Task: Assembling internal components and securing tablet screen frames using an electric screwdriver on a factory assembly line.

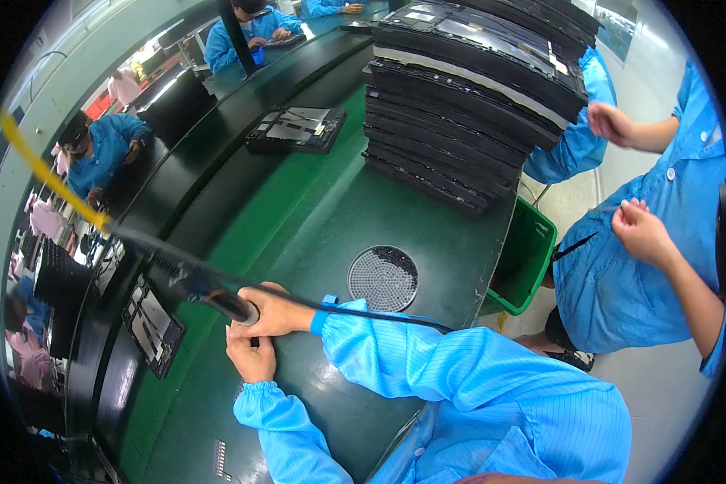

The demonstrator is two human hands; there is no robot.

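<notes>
My left hand (251, 355) and my right hand (281, 313) meet above the green worktable (315, 395), fingers curled and close together. Over them hangs a dark tube-shaped tool (206, 292) with a greyish end, slung on a black cable and a yellow coiled cord. The tool's end overlaps my fingers, so whether they grip it is unclear; whatever they hold between them is hidden. To the right of my hands lies a round dimpled dish (371, 284), with small dark pieces gathered at its upper right.
A flat black device panel (153, 327) lies left, another panel (302, 129) farther back along the dark raised line. A tall stack of black frames (444, 121) stands at the back right. Below the table's right edge is a green bin (528, 258). A co-worker (629, 274) stands right.
</notes>
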